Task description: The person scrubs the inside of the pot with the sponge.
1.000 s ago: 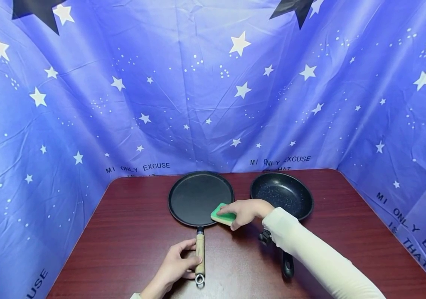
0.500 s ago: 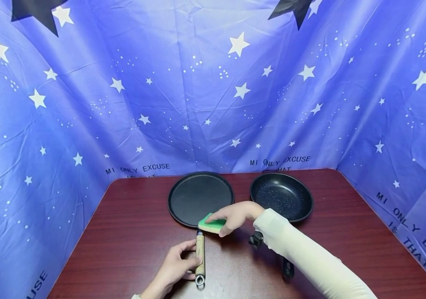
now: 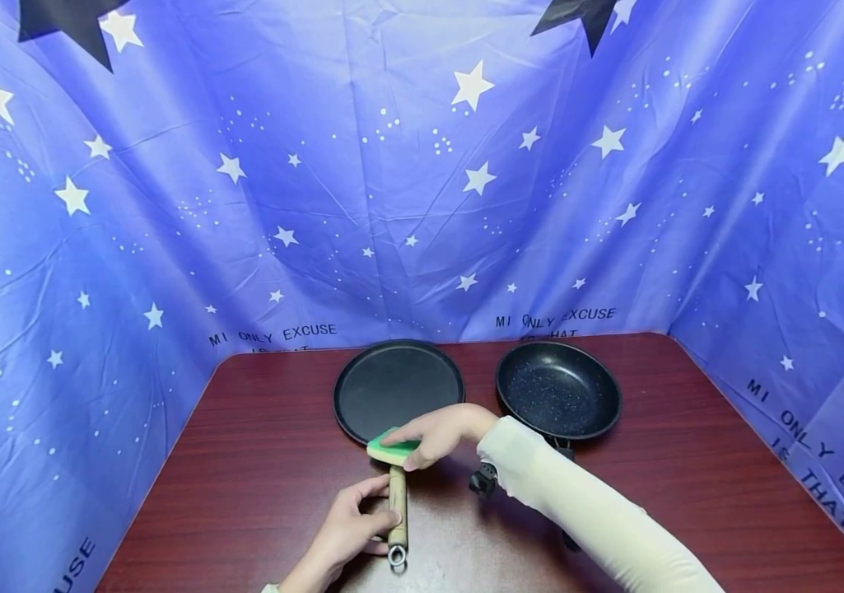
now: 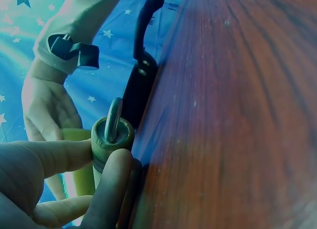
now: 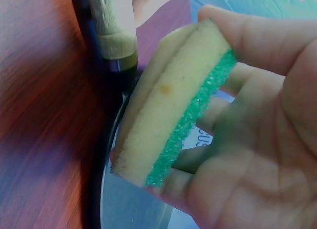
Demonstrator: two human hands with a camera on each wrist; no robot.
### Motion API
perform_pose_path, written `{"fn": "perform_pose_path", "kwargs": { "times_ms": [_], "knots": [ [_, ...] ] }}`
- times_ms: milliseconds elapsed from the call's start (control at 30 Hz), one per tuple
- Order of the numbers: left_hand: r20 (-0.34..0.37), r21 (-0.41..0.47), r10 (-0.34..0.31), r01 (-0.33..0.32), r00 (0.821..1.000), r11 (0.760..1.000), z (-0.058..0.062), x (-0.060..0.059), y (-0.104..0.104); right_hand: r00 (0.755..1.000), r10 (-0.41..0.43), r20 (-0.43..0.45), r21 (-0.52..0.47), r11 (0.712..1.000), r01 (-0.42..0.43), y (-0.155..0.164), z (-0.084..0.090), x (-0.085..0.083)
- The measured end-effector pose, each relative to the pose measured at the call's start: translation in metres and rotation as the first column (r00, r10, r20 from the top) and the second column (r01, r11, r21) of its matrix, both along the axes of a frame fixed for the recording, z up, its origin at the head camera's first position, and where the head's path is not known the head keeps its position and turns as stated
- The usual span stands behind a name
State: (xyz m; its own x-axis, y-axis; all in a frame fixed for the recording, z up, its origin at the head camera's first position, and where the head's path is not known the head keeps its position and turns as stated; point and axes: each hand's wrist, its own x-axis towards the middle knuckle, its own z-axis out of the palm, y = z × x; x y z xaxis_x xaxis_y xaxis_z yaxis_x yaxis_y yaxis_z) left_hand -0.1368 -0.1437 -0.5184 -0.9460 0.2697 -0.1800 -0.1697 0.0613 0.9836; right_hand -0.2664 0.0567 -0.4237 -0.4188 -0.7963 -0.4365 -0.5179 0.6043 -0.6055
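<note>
A flat black griddle pan (image 3: 395,383) lies on the table, its wooden handle (image 3: 398,494) pointing toward me. My left hand (image 3: 347,523) pinches that handle between thumb and fingers; the left wrist view shows the handle's ringed end (image 4: 113,135) between them. In my right hand (image 3: 442,432) is a green and pale-yellow sponge (image 3: 392,449), gripped by thumb and fingers. It is at the pan's near rim, by the handle joint, which it hides in the head view. Seen from the right wrist, the sponge's yellow side (image 5: 163,100) faces the pan rim, green scouring layer toward the palm.
A deeper speckled black frying pan (image 3: 558,387) stands to the right, its handle mostly behind my right sleeve (image 3: 577,494). Beneath everything is a dark red wood-grain table (image 3: 258,461). A blue star-patterned cloth (image 3: 362,189) hangs behind and on both sides.
My right hand has slid the sponge leftward and slightly nearer along the griddle pan's near rim, from its lower right to the handle joint. My left hand keeps its hold on the handle.
</note>
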Motion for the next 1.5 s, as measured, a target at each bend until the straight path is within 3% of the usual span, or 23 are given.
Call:
{"fn": "perform_pose_path", "kwargs": {
  "times_ms": [500,800,1267,1500],
  "knots": [
    [0.018,-0.019,0.003,-0.002,1.000,1.000,-0.001,0.000,-0.002,1.000,-0.009,0.005,-0.118,0.993,0.009,-0.021,-0.011,0.000],
    [0.036,-0.008,-0.003,0.004,0.999,1.000,0.002,0.001,-0.003,0.995,-0.100,0.004,-0.128,0.987,0.100,-0.030,-0.016,0.002],
    [0.019,0.003,0.008,-0.008,1.000,1.000,0.002,0.001,0.000,0.981,-0.131,-0.141,-0.124,0.986,0.113,-0.052,-0.027,-0.007],
    [0.018,0.018,0.015,-0.015,1.000,1.000,0.000,0.001,0.001,0.980,-0.141,-0.139,-0.127,0.984,0.124,-0.061,-0.032,-0.016]
  ]
}}
